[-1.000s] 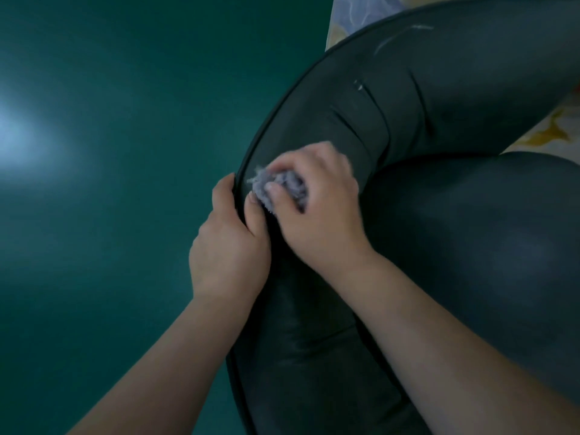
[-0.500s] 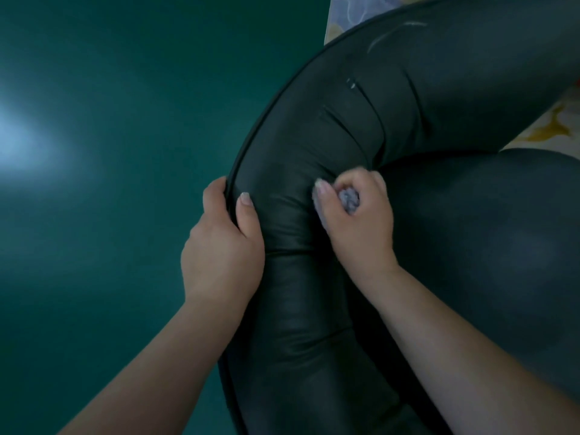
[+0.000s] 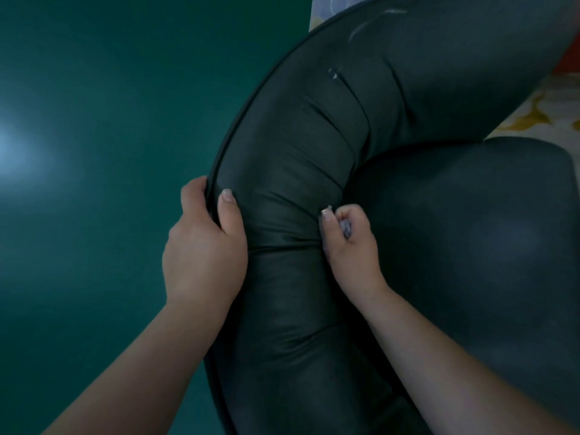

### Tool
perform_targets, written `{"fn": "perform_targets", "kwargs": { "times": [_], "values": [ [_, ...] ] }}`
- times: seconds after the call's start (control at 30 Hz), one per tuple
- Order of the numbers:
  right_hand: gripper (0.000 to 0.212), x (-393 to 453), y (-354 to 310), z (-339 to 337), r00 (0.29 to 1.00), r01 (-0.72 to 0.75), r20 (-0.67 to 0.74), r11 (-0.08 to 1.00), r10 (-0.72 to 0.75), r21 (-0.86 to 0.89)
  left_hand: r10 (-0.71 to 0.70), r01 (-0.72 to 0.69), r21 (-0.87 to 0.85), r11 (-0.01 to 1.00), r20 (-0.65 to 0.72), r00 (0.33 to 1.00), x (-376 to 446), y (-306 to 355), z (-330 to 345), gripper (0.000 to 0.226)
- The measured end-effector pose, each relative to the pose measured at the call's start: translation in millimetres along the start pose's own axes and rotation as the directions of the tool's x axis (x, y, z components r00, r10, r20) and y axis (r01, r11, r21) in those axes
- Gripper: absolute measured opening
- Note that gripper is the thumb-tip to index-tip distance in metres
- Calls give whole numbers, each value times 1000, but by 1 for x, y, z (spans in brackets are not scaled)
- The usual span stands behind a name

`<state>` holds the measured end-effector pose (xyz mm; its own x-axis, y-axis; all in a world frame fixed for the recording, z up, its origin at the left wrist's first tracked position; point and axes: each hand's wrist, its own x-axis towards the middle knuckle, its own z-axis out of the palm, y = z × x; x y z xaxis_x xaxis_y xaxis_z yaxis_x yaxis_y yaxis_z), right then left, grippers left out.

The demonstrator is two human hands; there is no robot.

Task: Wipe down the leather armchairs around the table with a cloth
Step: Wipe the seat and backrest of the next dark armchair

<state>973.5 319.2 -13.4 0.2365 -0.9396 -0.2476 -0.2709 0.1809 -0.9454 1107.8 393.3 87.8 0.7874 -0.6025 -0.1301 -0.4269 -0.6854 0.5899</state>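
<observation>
A black leather armchair (image 3: 314, 158) fills the right half of the view, its curved padded back running from the top right down to the bottom centre. My left hand (image 3: 204, 246) grips the back's outer piped edge, thumb on the outside, fingers over the top. My right hand (image 3: 348, 243) is curled round a small grey cloth (image 3: 346, 228), mostly hidden in the fist. It presses the cloth into the crease where the back meets the seat cushion (image 3: 470, 233).
A dark green floor (image 3: 110, 152) with a pale glare spot at the far left lies left of the chair. A light patterned surface (image 3: 539, 111) with yellow marks shows at the right edge behind the chair.
My right hand has slid with the cloth from the back's top edge near my left hand, rightwards and down into the crease at the seat. My left hand keeps its grip on the rim.
</observation>
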Motion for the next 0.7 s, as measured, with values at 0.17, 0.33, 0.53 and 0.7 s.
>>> {"fn": "perform_targets", "kwargs": {
  "times": [0.17, 0.33, 0.53, 0.7],
  "values": [
    [15, 3, -74, 9, 904, 419, -89, 908, -418, -2, -11, 10, -21, 1000, -11, 1000, 1, 0, 0, 38],
    [27, -2, -84, 35, 840, 540, 107, 799, -533, -264, -9, 8, -26, 1000, -8, 1000, 2, -1, 0, 36],
    [23, 0, -10, 11, 987, 158, -39, 987, -157, 19, 5, -5, -12, 1000, -11, 1000, 1, -1, 2, 37],
    [28, -6, 8, 0, 994, -77, -74, 996, 79, 32, 23, -23, -1, 1000, -18, 1000, 1, 0, 1, 40]
  ]
}}
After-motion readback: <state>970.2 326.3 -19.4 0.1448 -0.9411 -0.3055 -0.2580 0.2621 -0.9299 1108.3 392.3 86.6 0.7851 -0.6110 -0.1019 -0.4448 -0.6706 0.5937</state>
